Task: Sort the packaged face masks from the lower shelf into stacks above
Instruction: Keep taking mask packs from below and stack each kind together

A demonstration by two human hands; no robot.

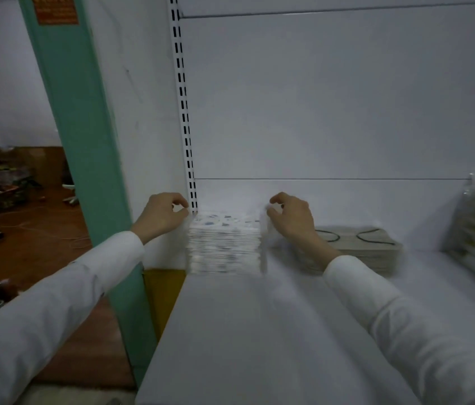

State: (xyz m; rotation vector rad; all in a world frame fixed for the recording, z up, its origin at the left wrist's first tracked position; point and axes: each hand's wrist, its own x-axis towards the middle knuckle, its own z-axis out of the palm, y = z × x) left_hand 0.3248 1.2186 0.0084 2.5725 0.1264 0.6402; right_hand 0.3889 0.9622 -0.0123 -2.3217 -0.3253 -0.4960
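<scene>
On the shelf (230, 331) stands a blue-speckled white mask stack (224, 244)

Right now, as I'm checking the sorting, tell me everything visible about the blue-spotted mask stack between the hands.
The blue-spotted mask stack is a blurred pile of flat white packets in clear wrap, standing on the white shelf at its back left corner. The left hand and right hand pinch its upper side edges.
</scene>
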